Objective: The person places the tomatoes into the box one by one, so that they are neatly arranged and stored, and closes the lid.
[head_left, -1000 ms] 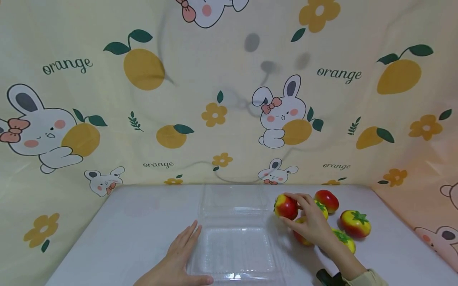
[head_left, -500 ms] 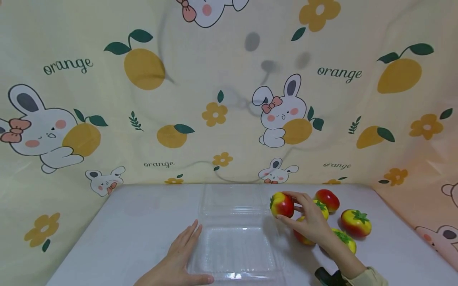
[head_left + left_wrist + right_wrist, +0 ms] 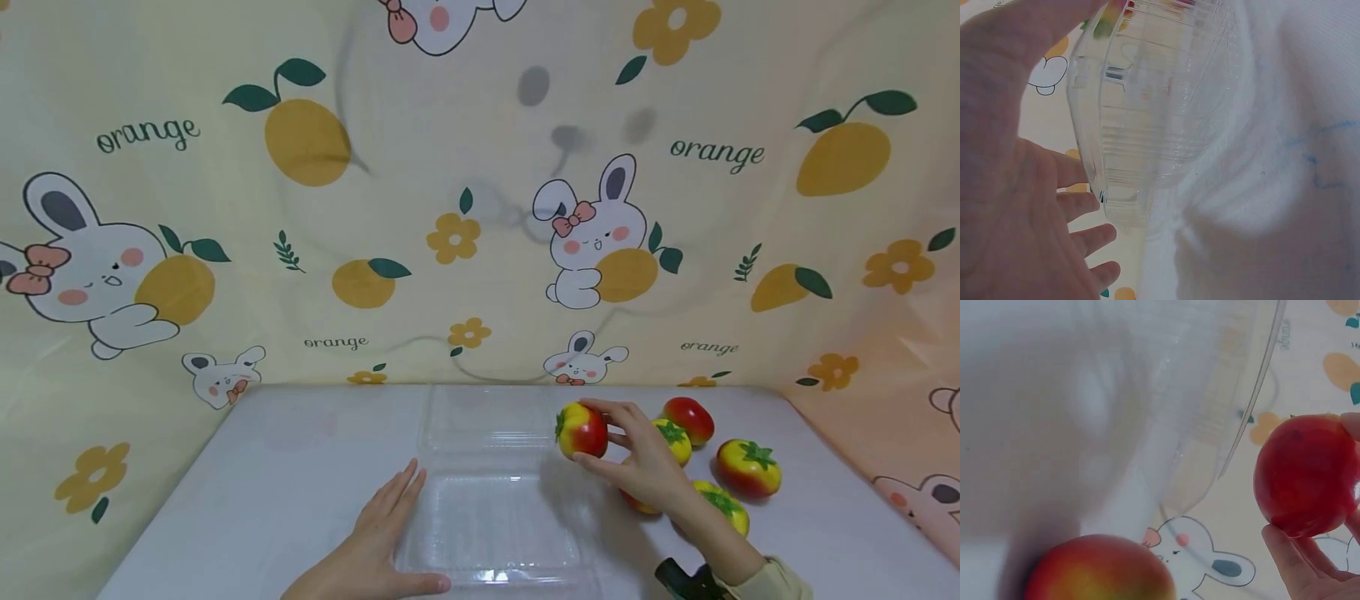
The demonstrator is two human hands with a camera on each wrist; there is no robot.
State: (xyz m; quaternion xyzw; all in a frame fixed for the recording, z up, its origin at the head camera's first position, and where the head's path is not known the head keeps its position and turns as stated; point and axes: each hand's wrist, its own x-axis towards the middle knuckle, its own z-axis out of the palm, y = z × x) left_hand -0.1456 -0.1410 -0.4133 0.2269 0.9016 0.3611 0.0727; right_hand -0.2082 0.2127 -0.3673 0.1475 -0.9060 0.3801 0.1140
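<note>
My right hand pinches a red-and-yellow persimmon between thumb and fingers, its green leafy top turned to the left. The fruit is held above the table, near the right side of a clear plastic clamshell box. In the right wrist view the held persimmon shows its smooth red side, apart from the box rim. My left hand lies along the box's left side with fingers extended and thumb at the front corner. The left wrist view shows those fingertips touching or close to the clear wall.
More persimmons lie on the right of the white table: a red one at the back, a yellow-topped one farther right, others partly behind my right hand and forearm. The box's raised or folded-back lid lies toward the printed cloth backdrop.
My right hand has carried the persimmon a little to the left, toward the box, and its leafy top has come more into view. My left hand stays in place.
</note>
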